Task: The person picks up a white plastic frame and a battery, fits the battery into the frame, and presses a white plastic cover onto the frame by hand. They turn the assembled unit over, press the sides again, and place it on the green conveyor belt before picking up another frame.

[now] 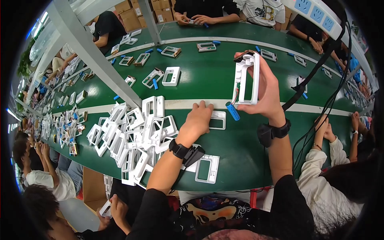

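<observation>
My right hand (266, 90) is raised above the table, closed round a white rectangular plastic housing (255, 80) with an open middle. Thin wires show along the housing's left side, and a blue cylindrical battery (233, 111) hangs below its lower left corner. Palm down near the pale rail, my left hand (198, 120) has its fingers curled at the left side of a white plastic frame (218, 120) lying on the table. That side of the frame is hidden under the hand. Closer to me lies another white frame (207, 169), flat and apart from both hands.
A heap of white frames (120, 132) covers the table left of my left arm. Across the rail, housings with blue batteries (172, 51) lie spread on the green surface (212, 76). A grey post (96, 52), hanging black cables (320, 116) and a power strip (316, 14) stand close. Co-workers sit around.
</observation>
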Tool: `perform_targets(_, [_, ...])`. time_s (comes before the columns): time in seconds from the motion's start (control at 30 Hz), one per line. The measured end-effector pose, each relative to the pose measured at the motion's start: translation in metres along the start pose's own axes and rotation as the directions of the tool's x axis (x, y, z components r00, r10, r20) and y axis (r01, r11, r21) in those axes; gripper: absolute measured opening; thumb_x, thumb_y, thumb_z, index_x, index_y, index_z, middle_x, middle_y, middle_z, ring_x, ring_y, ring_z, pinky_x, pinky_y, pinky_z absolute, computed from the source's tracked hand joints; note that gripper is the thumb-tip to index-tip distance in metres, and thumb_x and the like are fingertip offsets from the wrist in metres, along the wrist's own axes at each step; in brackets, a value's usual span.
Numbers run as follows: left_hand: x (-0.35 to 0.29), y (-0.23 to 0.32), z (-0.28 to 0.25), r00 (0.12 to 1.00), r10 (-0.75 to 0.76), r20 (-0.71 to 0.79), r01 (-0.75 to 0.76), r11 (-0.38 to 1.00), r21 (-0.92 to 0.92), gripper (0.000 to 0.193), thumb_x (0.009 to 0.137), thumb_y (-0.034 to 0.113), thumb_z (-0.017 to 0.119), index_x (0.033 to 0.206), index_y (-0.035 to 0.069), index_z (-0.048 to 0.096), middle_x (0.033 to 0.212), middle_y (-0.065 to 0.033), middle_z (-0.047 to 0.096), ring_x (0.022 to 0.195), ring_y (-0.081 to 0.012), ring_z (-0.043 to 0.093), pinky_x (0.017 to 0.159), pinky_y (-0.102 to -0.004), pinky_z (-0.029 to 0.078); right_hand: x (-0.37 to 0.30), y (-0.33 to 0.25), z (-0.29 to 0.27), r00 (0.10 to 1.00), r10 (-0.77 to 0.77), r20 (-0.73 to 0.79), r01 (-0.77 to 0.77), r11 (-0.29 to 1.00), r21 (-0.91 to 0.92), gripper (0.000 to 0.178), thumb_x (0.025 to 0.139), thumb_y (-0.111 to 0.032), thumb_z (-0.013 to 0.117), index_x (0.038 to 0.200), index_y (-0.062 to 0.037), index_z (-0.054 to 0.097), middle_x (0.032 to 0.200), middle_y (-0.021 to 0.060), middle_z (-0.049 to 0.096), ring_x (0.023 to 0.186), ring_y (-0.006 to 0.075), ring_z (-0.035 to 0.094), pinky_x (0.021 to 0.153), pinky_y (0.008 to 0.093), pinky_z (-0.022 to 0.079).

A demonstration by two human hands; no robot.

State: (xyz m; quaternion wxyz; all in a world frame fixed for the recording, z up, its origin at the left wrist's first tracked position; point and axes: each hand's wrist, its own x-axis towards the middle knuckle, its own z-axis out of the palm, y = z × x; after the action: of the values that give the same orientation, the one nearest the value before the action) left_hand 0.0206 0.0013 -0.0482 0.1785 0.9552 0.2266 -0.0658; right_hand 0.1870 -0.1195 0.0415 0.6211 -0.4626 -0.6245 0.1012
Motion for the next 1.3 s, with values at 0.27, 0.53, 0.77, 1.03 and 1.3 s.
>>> perform_targets(0.27, [-0.034,0.009,-0.062,0.948,0.198,-0.248,-0.293,0.846,-0.445,0.078,0.055,0.002,0.084,0.126,0.004,0.050,0.122,-0.0159,0.055,0.107,-0.0320,0.060,0.094,-0.0386,0.049,-0.005,0.009,0.000,1.000,0.026,-0.011,-0.028,0.973,-0.230,0.115,0.053,-0.022,0.093,0.145,0.0051,0.030,0.139,0.0172,0.048,0.130,0.0249,0.047,0.113,0.0368,0.032])
perform_targets(0.53, [-0.041,0.008,-0.071,0.900,0.328,-0.288,-0.417,0.455,-0.787,0.079,0.058,-0.003,0.081,0.129,0.001,0.046,0.123,-0.0091,0.054,0.110,-0.0202,0.058,0.097,-0.0356,0.047,-0.003,0.001,0.004,0.999,-0.053,-0.003,0.052,0.977,-0.205,0.116,0.052,-0.022,0.093,0.145,0.0047,0.030,0.140,0.0181,0.047,0.131,0.0257,0.046,0.112,0.0375,0.033])
perform_targets(0.77, [-0.045,0.012,-0.074,0.884,0.381,-0.269,-0.370,0.223,-0.902,0.085,0.059,-0.006,0.081,0.135,-0.001,0.043,0.130,-0.0092,0.051,0.120,-0.0190,0.054,0.104,-0.0333,0.043,-0.001,-0.007,0.004,0.987,-0.156,-0.030,0.146,0.964,-0.220,0.114,0.052,-0.023,0.093,0.144,0.0049,0.031,0.139,0.0187,0.047,0.130,0.0270,0.046,0.110,0.0387,0.034])
perform_targets(1.03, [-0.044,0.012,-0.075,0.896,0.394,-0.204,-0.268,0.113,-0.957,0.095,0.059,-0.004,0.083,0.142,-0.004,0.038,0.137,-0.0116,0.048,0.125,-0.0203,0.051,0.107,-0.0332,0.040,-0.001,-0.012,0.005,0.972,-0.227,-0.052,0.212,0.955,-0.210,0.112,0.049,-0.019,0.093,0.143,0.0008,0.035,0.139,0.0143,0.049,0.128,0.0237,0.048,0.110,0.0374,0.037])
perform_targets(1.3, [-0.041,0.012,-0.075,0.877,0.417,-0.240,-0.243,-0.047,-0.969,0.092,0.062,-0.002,0.081,0.143,-0.005,0.038,0.138,-0.0122,0.049,0.123,-0.0191,0.052,0.107,-0.0327,0.041,0.000,-0.012,0.004,0.968,-0.248,-0.038,0.235,0.951,-0.201,0.113,0.049,-0.020,0.094,0.143,0.0016,0.035,0.139,0.0149,0.049,0.126,0.0230,0.050,0.108,0.0366,0.039])
